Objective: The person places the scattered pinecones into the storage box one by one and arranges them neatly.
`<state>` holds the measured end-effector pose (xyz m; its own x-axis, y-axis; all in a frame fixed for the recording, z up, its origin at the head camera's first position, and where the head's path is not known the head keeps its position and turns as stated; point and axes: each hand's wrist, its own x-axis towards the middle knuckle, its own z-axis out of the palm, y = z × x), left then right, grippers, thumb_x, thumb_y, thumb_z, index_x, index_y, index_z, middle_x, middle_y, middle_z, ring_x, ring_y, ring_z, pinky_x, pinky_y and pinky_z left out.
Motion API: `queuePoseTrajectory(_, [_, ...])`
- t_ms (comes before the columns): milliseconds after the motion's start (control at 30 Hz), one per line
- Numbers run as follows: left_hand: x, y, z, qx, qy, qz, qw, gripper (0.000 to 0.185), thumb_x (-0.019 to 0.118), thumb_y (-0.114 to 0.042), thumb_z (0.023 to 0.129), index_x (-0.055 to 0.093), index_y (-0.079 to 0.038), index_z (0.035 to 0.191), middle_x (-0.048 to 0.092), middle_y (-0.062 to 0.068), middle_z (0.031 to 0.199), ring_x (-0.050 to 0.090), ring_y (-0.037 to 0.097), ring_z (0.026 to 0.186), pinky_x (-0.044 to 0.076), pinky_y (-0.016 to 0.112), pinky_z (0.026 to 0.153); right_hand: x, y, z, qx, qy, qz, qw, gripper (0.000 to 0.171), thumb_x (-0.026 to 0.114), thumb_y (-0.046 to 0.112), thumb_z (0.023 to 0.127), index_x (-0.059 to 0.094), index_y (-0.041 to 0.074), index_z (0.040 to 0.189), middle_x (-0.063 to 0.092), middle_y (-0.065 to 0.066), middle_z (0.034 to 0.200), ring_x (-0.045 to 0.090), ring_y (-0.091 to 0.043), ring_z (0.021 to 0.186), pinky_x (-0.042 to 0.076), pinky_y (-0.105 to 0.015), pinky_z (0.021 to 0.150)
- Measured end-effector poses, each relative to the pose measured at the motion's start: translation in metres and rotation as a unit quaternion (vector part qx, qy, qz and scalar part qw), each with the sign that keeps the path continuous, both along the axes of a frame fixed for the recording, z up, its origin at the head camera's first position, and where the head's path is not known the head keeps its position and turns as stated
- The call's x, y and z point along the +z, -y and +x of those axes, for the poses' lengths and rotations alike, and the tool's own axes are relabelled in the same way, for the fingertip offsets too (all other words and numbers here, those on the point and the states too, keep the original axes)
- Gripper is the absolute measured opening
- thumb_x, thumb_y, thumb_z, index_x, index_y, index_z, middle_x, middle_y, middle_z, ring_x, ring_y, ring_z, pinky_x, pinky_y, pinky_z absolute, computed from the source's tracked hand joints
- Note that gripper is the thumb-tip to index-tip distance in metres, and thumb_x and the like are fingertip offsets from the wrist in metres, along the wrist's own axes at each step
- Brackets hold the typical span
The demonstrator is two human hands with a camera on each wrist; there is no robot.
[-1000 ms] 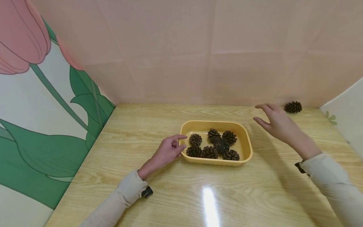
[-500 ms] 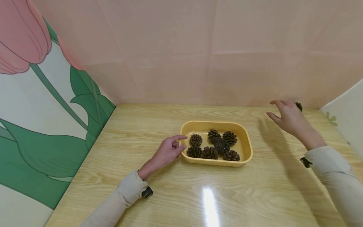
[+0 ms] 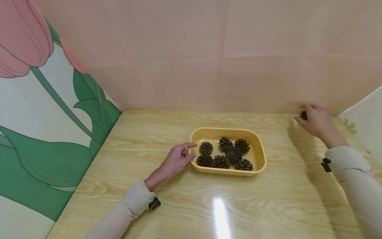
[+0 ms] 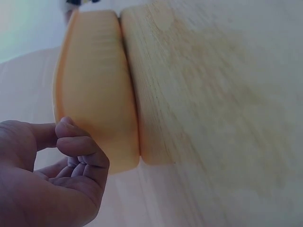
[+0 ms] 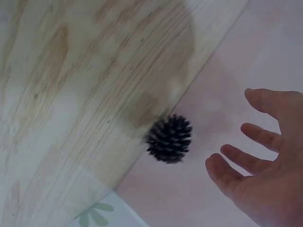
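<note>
A yellow plastic tub (image 3: 228, 172) stands on the table with several brown pine cones (image 3: 221, 161) inside. At its left end, my left hand (image 3: 176, 157) pinches the rim between thumb and index finger; the other fingers are curled. In the left wrist view that hand (image 4: 61, 170) is at the near corner of the tub (image 4: 94, 80). A lone pine cone (image 3: 303, 115) lies at the table's back right, partly hidden by my right hand (image 3: 317, 122). The right wrist view shows this hand (image 5: 265, 161) with fingers spread, apart from the pine cone (image 5: 169, 139).
A pale pink wall covering (image 3: 191, 59) rises along the table's back edge. On the left stands a panel painted with tulips (image 3: 53, 162), and a white panel (image 3: 370, 122) borders the right. Wood-grain table top (image 3: 143, 132) surrounds the tub.
My right hand has moved right, from beside the lone pine cone to over it, and now covers part of it. The left hand and tub have stayed put.
</note>
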<state>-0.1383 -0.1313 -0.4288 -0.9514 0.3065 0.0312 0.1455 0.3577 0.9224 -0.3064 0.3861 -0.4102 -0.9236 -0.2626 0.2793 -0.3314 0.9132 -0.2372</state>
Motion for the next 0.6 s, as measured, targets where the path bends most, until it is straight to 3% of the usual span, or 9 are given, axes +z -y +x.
queuePoseTrajectory(133, [0.000, 0.000, 0.000, 0.000, 0.003, 0.001, 1.0000, 0.041, 0.062, -0.008, 0.098, 0.056, -0.002, 0.139, 0.050, 0.004, 0.059, 0.065, 0.040, 0.066, 0.038, 0.020, 0.045, -0.003, -0.012, -0.006, -0.023, 0.038, 0.013, 0.999, 0.057, 0.056, 0.024, 0.101, 0.038, -0.016, 0.136, 0.036, -0.050, 0.126, 0.032, -0.068, 0.114, 0.024, -0.074, 0.095])
queuePoseTrajectory(333, [-0.001, 0.002, -0.001, -0.001, -0.004, -0.006, 1.0000, 0.041, 0.063, -0.009, 0.099, 0.056, -0.001, 0.138, 0.050, 0.002, 0.057, 0.064, 0.041, 0.063, 0.037, 0.019, 0.044, -0.010, -0.024, -0.010, -0.047, 0.072, 0.031, 0.996, 0.066, 0.050, 0.037, 0.102, 0.030, -0.013, 0.140, 0.030, -0.053, 0.126, 0.027, -0.069, 0.114, 0.019, -0.073, 0.098])
queuePoseTrajectory(600, [-0.001, 0.003, -0.002, 0.001, -0.006, -0.004, 1.0000, 0.041, 0.063, -0.008, 0.098, 0.056, -0.001, 0.138, 0.050, 0.003, 0.058, 0.064, 0.041, 0.064, 0.037, 0.018, 0.043, -0.019, -0.033, -0.020, -0.052, 0.066, 0.016, 0.996, 0.061, 0.059, 0.020, 0.098, 0.027, -0.013, 0.138, 0.027, -0.053, 0.127, 0.023, -0.071, 0.116, 0.015, -0.074, 0.101])
